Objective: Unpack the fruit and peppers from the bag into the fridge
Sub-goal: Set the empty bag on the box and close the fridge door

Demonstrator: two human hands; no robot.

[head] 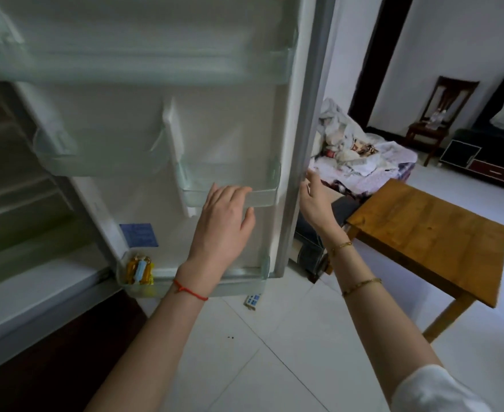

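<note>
Fingers: left hand (225,217) rests spread on a clear door shelf (262,196), gripping nothing; right hand (314,200) curls loosely at the door's outer edge, empty.
Fridge door (215,114): swung open.
Wooden table (429,233): right, bare.
Packets (140,270): bottom door shelf.
Bag, fruit, peppers: cannot tell.

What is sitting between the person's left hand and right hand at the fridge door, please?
In the head view, the door's outer edge stands between them: the left hand rests on a clear door shelf inside it, and the right hand is at its outer side.
</note>
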